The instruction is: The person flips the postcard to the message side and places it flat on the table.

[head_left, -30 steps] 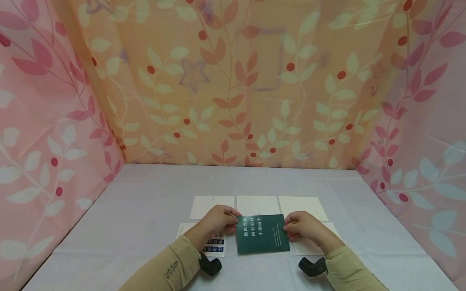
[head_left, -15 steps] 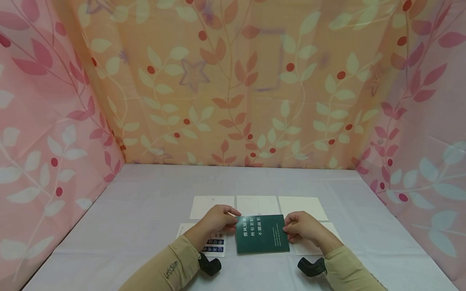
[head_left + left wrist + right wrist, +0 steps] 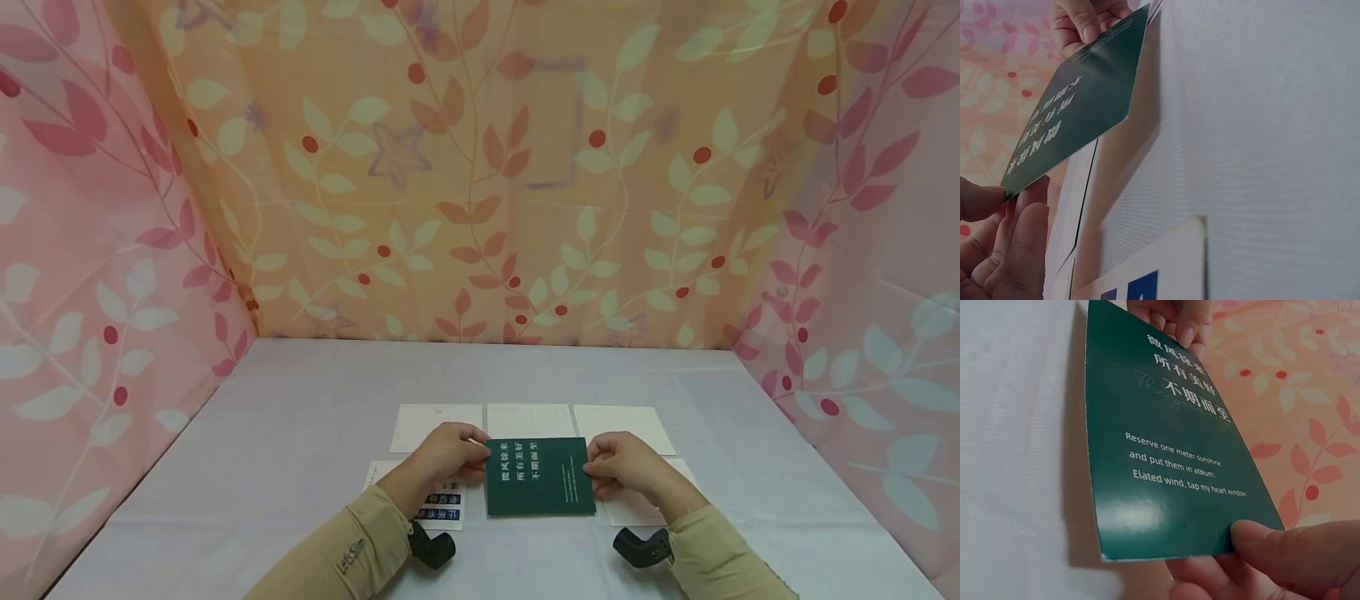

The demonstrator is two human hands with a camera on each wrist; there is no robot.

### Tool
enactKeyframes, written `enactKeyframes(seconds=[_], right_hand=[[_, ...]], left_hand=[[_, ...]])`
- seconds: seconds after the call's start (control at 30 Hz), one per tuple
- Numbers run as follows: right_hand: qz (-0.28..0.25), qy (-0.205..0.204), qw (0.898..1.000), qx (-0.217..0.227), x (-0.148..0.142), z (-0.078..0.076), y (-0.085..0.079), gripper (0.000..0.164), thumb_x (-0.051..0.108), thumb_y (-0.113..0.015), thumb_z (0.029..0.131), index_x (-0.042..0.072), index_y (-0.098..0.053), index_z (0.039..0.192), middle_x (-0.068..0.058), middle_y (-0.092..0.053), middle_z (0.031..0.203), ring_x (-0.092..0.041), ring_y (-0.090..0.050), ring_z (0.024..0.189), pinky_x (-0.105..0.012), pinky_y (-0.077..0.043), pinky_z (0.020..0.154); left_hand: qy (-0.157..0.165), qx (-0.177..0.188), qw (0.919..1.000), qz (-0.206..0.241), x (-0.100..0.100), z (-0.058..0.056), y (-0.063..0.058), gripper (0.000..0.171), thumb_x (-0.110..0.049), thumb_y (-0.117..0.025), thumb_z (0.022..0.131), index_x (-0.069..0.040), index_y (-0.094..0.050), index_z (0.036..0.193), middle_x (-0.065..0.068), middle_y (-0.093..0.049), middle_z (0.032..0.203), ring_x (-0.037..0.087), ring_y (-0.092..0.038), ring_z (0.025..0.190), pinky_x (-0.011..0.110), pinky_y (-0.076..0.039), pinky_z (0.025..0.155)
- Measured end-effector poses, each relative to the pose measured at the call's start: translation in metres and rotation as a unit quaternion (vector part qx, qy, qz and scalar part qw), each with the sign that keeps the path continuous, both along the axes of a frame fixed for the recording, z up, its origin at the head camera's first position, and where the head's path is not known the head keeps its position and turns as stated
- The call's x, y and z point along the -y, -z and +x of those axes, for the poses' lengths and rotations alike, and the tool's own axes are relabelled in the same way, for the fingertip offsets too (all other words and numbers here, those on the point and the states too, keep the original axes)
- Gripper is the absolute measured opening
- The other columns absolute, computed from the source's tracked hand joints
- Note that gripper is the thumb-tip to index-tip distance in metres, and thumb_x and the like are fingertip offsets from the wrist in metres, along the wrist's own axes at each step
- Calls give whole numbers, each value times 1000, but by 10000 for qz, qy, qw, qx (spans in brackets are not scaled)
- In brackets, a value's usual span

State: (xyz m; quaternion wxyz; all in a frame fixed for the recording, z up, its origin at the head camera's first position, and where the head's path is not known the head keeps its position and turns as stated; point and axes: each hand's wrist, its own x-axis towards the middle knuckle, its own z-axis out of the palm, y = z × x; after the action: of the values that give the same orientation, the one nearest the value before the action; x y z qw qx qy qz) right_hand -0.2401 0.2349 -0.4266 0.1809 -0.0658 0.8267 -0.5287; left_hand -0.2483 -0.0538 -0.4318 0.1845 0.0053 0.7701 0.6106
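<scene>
A dark green postcard [image 3: 538, 487] with white Chinese characters is held a little above the table. My left hand [image 3: 448, 454] pinches its left edge near the far corner, thumb on top, as the left wrist view shows. At the opposite edge my right hand [image 3: 633, 468] pinches the card between thumb [image 3: 1260, 540] and fingers underneath. In the right wrist view, lines of English print run across the card [image 3: 1147, 419]. Partly under my left hand lies a white card with dark blue blocks [image 3: 444, 518]. Another white card [image 3: 633, 510] lies partly behind my right hand.
Along the far side, three pale cards lie in a row: left [image 3: 427, 421], middle [image 3: 528, 419] and right [image 3: 626, 427]. They rest on a white-covered table [image 3: 300, 433]. Patterned cloth [image 3: 480, 208] hangs around the back and sides. Black devices [image 3: 432, 547] sit at both wrists.
The green postcard has shifted slightly up in the head view, its near edge farther from me. Both hands keep the same hold and have hardly moved.
</scene>
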Motion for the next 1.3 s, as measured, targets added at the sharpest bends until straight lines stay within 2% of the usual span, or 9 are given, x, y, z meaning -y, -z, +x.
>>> enactKeyframes(seconds=[0.6,1.03,1.3], right_hand=[[-126,311,9994,-16,1,-4,-3,10,2,-62,83,-2,-54,82,-6,-62,67,-19,-61,59,-36,-54,57],[-133,468,9987,-151,2,-5,-8,4,-2,-59,84,-4,-57,86,-7,-62,71,-19,-61,64,-37,-55,61],[15,555,9982,-224,0,-5,-8,6,2,-61,84,-3,-62,87,-8,-62,73,-18,-61,66,-34,-55,62]], left_hand=[[19,58,9999,114,-1,5,-1,13,-5,-66,81,-1,-65,93,9,-65,83,16,-63,67,29,-55,61],[58,-7,9999,109,2,3,3,10,-10,-67,81,-3,-66,86,9,-66,79,17,-63,67,27,-54,60],[50,-59,9997,222,5,2,4,11,-12,-68,80,-3,-66,85,8,-65,75,15,-64,65,28,-55,61]])
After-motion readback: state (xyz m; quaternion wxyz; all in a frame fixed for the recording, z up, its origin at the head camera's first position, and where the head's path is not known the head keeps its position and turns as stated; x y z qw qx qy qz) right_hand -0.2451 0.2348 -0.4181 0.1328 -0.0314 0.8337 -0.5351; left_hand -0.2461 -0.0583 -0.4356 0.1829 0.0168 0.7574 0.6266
